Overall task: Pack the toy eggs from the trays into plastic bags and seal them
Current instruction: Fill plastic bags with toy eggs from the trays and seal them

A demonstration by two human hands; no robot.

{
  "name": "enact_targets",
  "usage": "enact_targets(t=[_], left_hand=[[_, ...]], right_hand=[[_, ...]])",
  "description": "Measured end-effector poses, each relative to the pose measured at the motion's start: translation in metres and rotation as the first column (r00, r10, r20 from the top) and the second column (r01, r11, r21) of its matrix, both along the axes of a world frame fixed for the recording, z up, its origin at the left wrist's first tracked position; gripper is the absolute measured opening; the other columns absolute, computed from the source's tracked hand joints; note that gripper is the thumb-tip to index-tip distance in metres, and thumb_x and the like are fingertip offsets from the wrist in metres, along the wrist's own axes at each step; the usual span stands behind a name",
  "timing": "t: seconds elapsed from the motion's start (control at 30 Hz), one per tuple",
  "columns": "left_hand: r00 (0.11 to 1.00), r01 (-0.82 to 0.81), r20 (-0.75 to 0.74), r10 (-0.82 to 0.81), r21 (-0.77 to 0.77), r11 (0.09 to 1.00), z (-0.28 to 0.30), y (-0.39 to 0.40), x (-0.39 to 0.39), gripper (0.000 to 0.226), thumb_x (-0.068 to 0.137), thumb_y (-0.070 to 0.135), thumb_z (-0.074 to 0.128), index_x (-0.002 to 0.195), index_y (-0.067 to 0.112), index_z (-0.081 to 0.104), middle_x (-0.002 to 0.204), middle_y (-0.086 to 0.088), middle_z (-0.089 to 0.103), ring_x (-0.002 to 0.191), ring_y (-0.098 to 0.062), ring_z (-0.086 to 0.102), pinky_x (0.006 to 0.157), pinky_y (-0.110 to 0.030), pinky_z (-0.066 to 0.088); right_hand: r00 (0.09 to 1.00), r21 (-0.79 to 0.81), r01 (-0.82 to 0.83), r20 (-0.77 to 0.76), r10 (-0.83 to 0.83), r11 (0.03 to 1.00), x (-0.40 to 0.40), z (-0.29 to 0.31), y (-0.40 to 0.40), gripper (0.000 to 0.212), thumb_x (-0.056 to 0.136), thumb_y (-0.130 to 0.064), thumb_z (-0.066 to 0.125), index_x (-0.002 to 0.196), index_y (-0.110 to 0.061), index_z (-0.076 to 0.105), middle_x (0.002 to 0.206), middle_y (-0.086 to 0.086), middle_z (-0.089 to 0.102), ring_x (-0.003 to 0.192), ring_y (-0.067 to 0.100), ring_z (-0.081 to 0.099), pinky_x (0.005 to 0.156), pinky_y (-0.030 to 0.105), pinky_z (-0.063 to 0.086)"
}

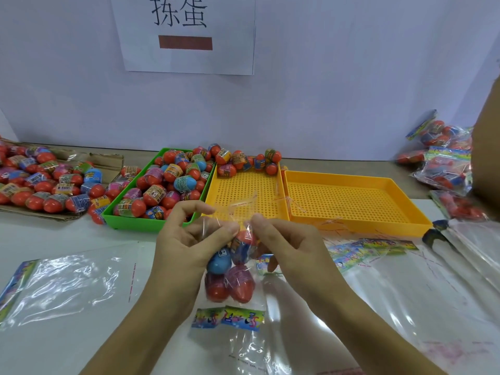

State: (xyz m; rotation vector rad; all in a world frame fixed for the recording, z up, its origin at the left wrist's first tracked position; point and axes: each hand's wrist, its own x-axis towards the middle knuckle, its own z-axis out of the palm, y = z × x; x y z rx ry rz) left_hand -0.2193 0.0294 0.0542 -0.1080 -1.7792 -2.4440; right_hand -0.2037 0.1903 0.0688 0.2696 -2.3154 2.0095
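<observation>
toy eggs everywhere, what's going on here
A person is packing toy eggs into clear plastic bags. Both hands, left hand and right hand, pinch the open top of a bag that already holds several eggs, apparently about to seal it. The green tray is piled with eggs, one yellow tray has a few left at its far edge, the other yellow tray holds none. Filled bags lie to the right.
</observation>
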Motion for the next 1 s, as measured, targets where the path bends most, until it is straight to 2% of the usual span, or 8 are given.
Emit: enact_targets(t=[0.1, 0.2, 0.37, 0.47, 0.53, 0.7, 0.83, 1.0], left_hand=[[0.999, 0.01, 0.036, -0.012, 0.056, 0.998, 0.004, 0.002, 0.001, 0.062, 0.053, 0.019, 0.089, 0.107, 0.024, 0.058, 0.083, -0.011, 0.073, 0.08, -0.028, 0.074, 0.064, -0.035, 0.061], [0.987, 0.084, 0.125, -0.105, 0.163, 0.983, 0.008, -0.001, 0.0, 0.076, 0.042, 0.036, 0.099, 0.105, 0.012, 0.064, 0.086, -0.008, 0.072, 0.077, -0.019, 0.072, 0.06, -0.028, 0.058], [0.95, 0.279, 0.112, -0.29, 0.103, 0.955, 0.009, -0.002, 0.004, 0.058, 0.044, 0.043, 0.096, 0.09, 0.012, 0.078, 0.091, -0.01, 0.073, 0.084, -0.019, 0.071, 0.065, -0.029, 0.059], [0.955, 0.279, 0.085, -0.283, 0.062, 0.958, 0.01, 0.0, 0.005, 0.029, 0.063, 0.022, 0.086, 0.09, 0.014, 0.081, 0.094, -0.011, 0.075, 0.086, -0.021, 0.072, 0.066, -0.027, 0.058], [0.964, 0.247, 0.091, -0.251, 0.051, 0.968, 0.009, 0.0, 0.004, 0.026, 0.065, 0.022, 0.074, 0.088, 0.013, 0.081, 0.095, -0.012, 0.075, 0.085, -0.021, 0.072, 0.064, -0.029, 0.059], [0.96, 0.242, 0.123, -0.251, 0.082, 0.967, 0.01, -0.001, 0.003, 0.017, 0.07, 0.018, 0.075, 0.086, 0.016, 0.08, 0.102, -0.013, 0.075, 0.086, -0.023, 0.072, 0.061, -0.029, 0.059], [0.971, 0.178, 0.14, -0.192, 0.106, 0.978, 0.01, 0.003, 0.0, 0.025, 0.067, 0.04, 0.068, 0.08, 0.021, 0.079, 0.098, -0.008, 0.076, 0.082, -0.02, 0.073, 0.06, -0.033, 0.06], [0.984, 0.153, 0.066, -0.167, 0.181, 0.972, 0.011, -0.001, 0.001, 0.016, 0.074, 0.03, 0.067, 0.083, 0.021, 0.077, 0.098, -0.01, 0.075, 0.086, -0.02, 0.074, 0.061, -0.031, 0.059]], right_hand=[[0.999, 0.006, -0.008, 0.042, 0.007, 1.0, 0.001, 0.001, -0.001, 0.041, 0.073, -0.059, 0.075, 0.095, -0.024, 0.078, 0.085, -0.004, 0.076, 0.077, 0.008, 0.071, 0.059, 0.016, 0.05], [0.99, -0.137, -0.002, 0.141, 0.022, 0.991, -0.002, 0.002, 0.003, 0.035, 0.069, -0.044, 0.077, 0.092, -0.018, 0.079, 0.087, 0.003, 0.076, 0.079, 0.014, 0.071, 0.058, 0.022, 0.053], [0.969, -0.311, 0.002, 0.234, 0.074, 0.95, -0.007, 0.003, 0.009, 0.042, 0.063, -0.045, 0.077, 0.095, -0.017, 0.08, 0.086, 0.004, 0.075, 0.073, 0.012, 0.067, 0.059, 0.022, 0.051], [0.964, -0.41, -0.001, 0.242, 0.11, 0.912, -0.008, 0.004, 0.012, 0.041, 0.061, -0.041, 0.078, 0.095, -0.018, 0.08, 0.088, 0.006, 0.074, 0.073, 0.014, 0.067, 0.058, 0.02, 0.052], [0.97, -0.417, 0.038, 0.235, 0.067, 0.908, -0.009, 0.003, 0.013, 0.037, 0.059, -0.039, 0.081, 0.089, -0.016, 0.078, 0.088, 0.011, 0.072, 0.073, 0.021, 0.067, 0.059, 0.024, 0.055], [0.994, -0.336, 0.081, 0.1, -0.05, 0.939, -0.005, 0.002, 0.015, 0.02, 0.065, -0.037, 0.079, 0.067, -0.019, 0.071, 0.078, 0.009, 0.071, 0.069, 0.019, 0.07, 0.06, 0.025, 0.055], [0.996, -0.355, 0.082, 0.056, -0.066, 0.931, -0.004, 0.004, 0.017, 0.014, 0.072, -0.03, 0.074, 0.066, -0.018, 0.07, 0.077, 0.009, 0.072, 0.069, 0.019, 0.068, 0.058, 0.025, 0.054], [0.993, -0.399, 0.112, 0.024, -0.112, 0.91, -0.006, 0.005, 0.022, 0.018, 0.081, -0.024, 0.066, 0.07, -0.013, 0.058, 0.071, 0.002, 0.067, 0.064, 0.014, 0.065, 0.055, 0.023, 0.051]])
